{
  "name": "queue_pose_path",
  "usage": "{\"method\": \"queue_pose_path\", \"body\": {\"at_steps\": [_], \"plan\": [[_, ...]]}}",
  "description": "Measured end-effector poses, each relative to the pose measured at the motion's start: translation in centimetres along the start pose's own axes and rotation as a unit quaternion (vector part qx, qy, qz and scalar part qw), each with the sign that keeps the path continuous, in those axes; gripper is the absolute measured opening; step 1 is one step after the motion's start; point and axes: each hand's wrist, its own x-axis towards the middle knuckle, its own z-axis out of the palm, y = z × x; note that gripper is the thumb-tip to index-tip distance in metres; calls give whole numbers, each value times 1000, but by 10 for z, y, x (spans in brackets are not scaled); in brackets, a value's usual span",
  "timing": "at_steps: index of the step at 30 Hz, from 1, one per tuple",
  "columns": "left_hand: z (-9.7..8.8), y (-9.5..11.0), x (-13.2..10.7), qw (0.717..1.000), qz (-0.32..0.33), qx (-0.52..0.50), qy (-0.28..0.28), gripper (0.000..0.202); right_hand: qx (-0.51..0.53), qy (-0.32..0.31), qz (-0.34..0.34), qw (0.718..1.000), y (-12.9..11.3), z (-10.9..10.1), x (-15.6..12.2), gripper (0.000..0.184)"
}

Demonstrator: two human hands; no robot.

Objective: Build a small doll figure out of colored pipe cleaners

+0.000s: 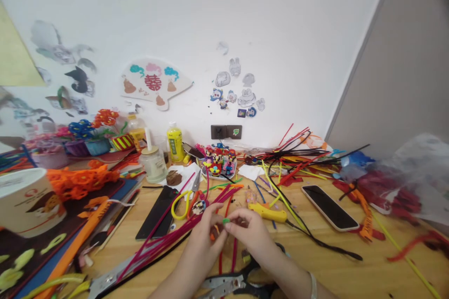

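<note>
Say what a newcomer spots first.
The right hand pinching a small green piece at bottom centre comes first, left hand beside it, over magenta pipe cleaners. Behind, a heap of red, black and yellow pipe cleaners sprawls across the wooden desk, and a fan-shaped paper cutout with a red double-happiness character hangs on the wall.

Small green pipe-cleaner piece (226, 220), pinched at the right hand's (249, 233) fingertips, orange bit (213, 234) half hidden by the left hand (205, 238)

The small green piece (226, 220) between the left hand (205, 244) and right hand (249, 236) — mostly hidden, too small to tell
</note>
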Motion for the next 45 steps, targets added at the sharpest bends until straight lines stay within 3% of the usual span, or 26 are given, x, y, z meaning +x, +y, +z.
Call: {"method": "queue_pose_path", "body": {"at_steps": [3, 5, 8, 10, 14, 25, 32, 35, 38, 45], "plan": [[-12, 0, 4, 998, 38, 49, -3, 46, -13, 35, -34, 999, 0, -3, 2, 16], [-24, -4, 11, 992, 56, 111, 32, 34, 5, 41, -27, 999, -1, -5, 3, 21], [-40, -18, 24, 948, 49, 296, 102, 25, 34, 29, -1, 999, 0, -5, 4, 29], [-45, -30, 30, 908, 45, 401, 113, 27, 33, 36, 5, 999, 1, -5, 4, 32], [-43, -43, 33, 889, 43, 446, 95, 31, 45, 40, 4, 998, 3, -4, 6, 31], [-46, -51, 39, 943, 49, 316, 93, 19, 85, 29, 27, 996, -5, -9, 9, 32], [-39, -43, 40, 985, 57, 148, 69, 25, 75, 42, -8, 996, -9, -24, 18, 37], [-33, -30, 34, 999, 28, 4, 41, 31, 67, 38, -7, 997, -11, -30, 21, 34], [-29, -15, 27, 990, -18, -137, 27, 35, 55, 28, -26, 998, -13, -34, 21, 31], [-26, 0, 15, 974, -43, -213, -67, 30, 28, -5, -35, 999, -10, -40, 23, 23]]}}
